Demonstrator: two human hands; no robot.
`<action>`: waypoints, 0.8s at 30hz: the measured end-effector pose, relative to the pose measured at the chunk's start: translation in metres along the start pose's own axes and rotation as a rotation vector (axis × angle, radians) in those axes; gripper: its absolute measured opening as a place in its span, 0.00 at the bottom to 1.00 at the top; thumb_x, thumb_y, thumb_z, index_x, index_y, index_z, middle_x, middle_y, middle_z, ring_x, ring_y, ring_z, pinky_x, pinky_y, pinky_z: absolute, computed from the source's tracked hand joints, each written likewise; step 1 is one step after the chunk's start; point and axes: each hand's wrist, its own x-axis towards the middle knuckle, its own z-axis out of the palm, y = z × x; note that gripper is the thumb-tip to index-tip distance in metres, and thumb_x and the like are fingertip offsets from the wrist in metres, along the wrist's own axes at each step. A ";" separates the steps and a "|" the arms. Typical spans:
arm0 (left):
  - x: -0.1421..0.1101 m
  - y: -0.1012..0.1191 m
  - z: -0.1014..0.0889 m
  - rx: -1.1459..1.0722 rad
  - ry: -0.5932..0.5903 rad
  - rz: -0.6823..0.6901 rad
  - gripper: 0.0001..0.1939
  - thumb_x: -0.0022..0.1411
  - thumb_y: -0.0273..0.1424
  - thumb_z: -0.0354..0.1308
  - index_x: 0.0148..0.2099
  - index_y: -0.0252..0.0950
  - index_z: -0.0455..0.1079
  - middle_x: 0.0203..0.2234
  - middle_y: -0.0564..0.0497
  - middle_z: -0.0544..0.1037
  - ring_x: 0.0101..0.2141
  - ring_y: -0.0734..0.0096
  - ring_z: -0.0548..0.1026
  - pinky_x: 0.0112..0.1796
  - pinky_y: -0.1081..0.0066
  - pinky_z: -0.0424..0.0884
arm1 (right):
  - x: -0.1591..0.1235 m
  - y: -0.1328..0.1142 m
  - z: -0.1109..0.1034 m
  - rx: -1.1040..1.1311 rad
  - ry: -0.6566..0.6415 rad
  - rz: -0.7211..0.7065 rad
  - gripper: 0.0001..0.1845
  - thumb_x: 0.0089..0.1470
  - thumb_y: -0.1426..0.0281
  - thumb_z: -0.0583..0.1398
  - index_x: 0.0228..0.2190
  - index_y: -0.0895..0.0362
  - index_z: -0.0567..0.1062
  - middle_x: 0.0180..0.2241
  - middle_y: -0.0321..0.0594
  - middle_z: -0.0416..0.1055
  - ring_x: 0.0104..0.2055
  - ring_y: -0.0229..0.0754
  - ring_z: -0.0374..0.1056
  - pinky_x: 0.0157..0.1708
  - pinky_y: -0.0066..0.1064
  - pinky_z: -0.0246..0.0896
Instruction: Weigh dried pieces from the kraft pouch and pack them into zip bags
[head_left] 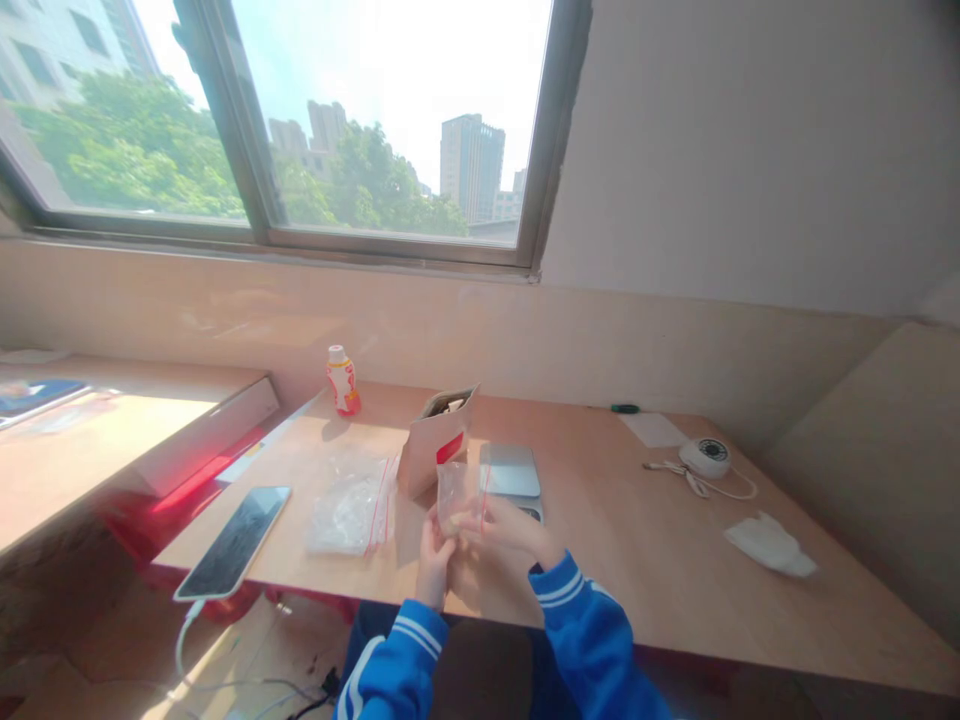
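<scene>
Pinching a clear bag [453, 488] from both sides, the left hand [435, 555] and right hand [517, 530] are above the tabletop [622, 540]; a paper bag [429, 452] and scale [511, 470] sit just beyond them.

"What's the small bag [451, 485] made of?"
"Clear, glossy plastic, same as the pile of bags [341, 515]."
"And the brown bag [421, 455]?"
"Matt paper."
"The table [615, 550]?"
"Smooth wood, it seems. The phone screen [236, 545] looks glassy, the scale [511, 470] silvery and smooth, the sleeves [589, 615] cloth."
</scene>
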 end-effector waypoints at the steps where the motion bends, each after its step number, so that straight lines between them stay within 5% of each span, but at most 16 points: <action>1: 0.001 -0.002 -0.001 0.017 0.013 0.017 0.35 0.46 0.30 0.62 0.58 0.37 0.60 0.49 0.41 0.74 0.50 0.56 0.73 0.50 0.61 0.67 | -0.001 0.000 -0.001 -0.004 -0.008 -0.016 0.09 0.52 0.69 0.59 0.36 0.57 0.78 0.34 0.39 0.75 0.34 0.40 0.69 0.34 0.29 0.62; 10: 0.006 -0.006 -0.003 0.052 0.024 -0.003 0.27 0.42 0.33 0.66 0.47 0.34 0.69 0.45 0.41 0.77 0.49 0.54 0.73 0.50 0.61 0.66 | -0.002 0.009 -0.004 0.039 -0.006 -0.012 0.10 0.45 0.69 0.64 0.32 0.58 0.73 0.32 0.37 0.70 0.31 0.37 0.64 0.30 0.27 0.60; 16: 0.003 0.000 0.001 0.050 0.023 -0.067 0.26 0.45 0.32 0.64 0.49 0.34 0.69 0.44 0.40 0.78 0.45 0.58 0.76 0.46 0.63 0.69 | -0.023 0.006 -0.050 0.029 0.193 0.136 0.13 0.45 0.70 0.62 0.36 0.57 0.70 0.34 0.37 0.70 0.28 0.36 0.65 0.29 0.28 0.62; 20: 0.002 0.004 0.003 0.061 0.023 -0.059 0.22 0.45 0.32 0.64 0.45 0.34 0.71 0.42 0.41 0.79 0.42 0.59 0.77 0.42 0.66 0.70 | -0.013 -0.030 -0.084 0.017 0.457 -0.021 0.16 0.48 0.67 0.62 0.40 0.57 0.69 0.40 0.41 0.71 0.41 0.40 0.69 0.41 0.32 0.65; 24: 0.002 0.003 0.003 0.088 0.028 -0.046 0.21 0.46 0.33 0.64 0.45 0.34 0.72 0.41 0.42 0.79 0.41 0.59 0.77 0.40 0.66 0.70 | 0.037 -0.076 -0.084 0.036 0.613 -0.243 0.16 0.51 0.66 0.60 0.43 0.56 0.69 0.43 0.41 0.72 0.42 0.39 0.70 0.43 0.31 0.65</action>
